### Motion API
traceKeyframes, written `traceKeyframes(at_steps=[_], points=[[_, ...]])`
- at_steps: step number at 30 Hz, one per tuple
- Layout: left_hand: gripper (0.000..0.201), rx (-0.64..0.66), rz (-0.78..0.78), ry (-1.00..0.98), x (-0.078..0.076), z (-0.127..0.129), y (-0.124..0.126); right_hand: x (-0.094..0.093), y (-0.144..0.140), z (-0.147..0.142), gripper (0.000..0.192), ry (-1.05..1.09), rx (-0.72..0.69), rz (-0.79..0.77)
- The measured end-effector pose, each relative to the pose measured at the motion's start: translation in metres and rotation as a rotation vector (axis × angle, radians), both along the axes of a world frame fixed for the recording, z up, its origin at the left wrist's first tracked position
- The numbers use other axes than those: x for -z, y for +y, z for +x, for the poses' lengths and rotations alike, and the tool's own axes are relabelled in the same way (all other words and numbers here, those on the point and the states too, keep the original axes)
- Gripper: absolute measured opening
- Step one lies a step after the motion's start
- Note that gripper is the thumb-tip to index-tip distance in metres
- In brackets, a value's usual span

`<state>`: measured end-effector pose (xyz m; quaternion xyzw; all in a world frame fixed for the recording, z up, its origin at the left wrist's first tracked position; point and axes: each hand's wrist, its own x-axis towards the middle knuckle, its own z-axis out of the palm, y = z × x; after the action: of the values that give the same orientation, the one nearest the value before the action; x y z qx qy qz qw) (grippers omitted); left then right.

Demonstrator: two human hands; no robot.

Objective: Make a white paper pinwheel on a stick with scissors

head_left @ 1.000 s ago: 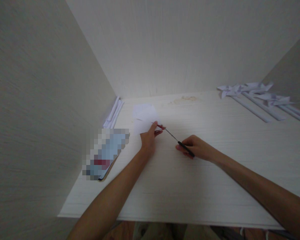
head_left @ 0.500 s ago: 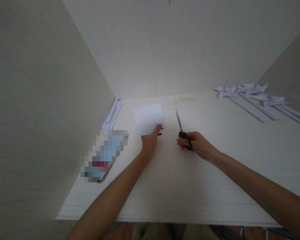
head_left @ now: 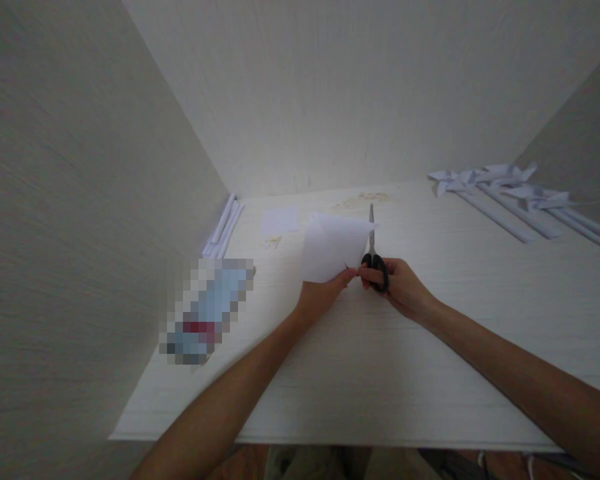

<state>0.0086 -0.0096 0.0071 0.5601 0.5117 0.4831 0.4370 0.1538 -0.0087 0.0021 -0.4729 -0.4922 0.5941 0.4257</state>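
A white sheet of paper is pinched at its lower right corner by my left hand, thumb on top. My right hand grips black-handled scissors by the loops, blades pointing away from me. The paper's right corner meets the scissor blades; whether it lies between them I cannot tell. My two hands are close together, fingertips nearly touching. Farther back lies another piece of white paper, with several thin yellowish pieces beside it.
Rolled paper tubes lie along the left wall. A pixelated flat object rests at the left. Several paper pinwheels on paper sticks lie at the back right. Walls enclose the white table at the back and sides.
My left hand has moved right, bringing the sheet to the scissors and uncovering the paper and yellowish pieces behind. The scissors have turned more upright and shifted slightly right.
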Motion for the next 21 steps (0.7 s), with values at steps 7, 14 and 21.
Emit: traceKeyframes(at_steps=[7,14,21], points=[[0.011,-0.034,-0.077,-0.139,-0.011,0.003,-0.004,-0.002,-0.001,0.000,0.030,-0.013,-0.038,0.025],[0.012,-0.063,-0.113,-0.219,-0.013,0.003,-0.003,0.002,-0.001,0.002,0.025,-0.014,-0.116,0.043],[0.016,-0.088,-0.141,-0.237,-0.012,0.002,0.000,-0.002,-0.004,-0.001,0.030,-0.040,-0.074,0.059]])
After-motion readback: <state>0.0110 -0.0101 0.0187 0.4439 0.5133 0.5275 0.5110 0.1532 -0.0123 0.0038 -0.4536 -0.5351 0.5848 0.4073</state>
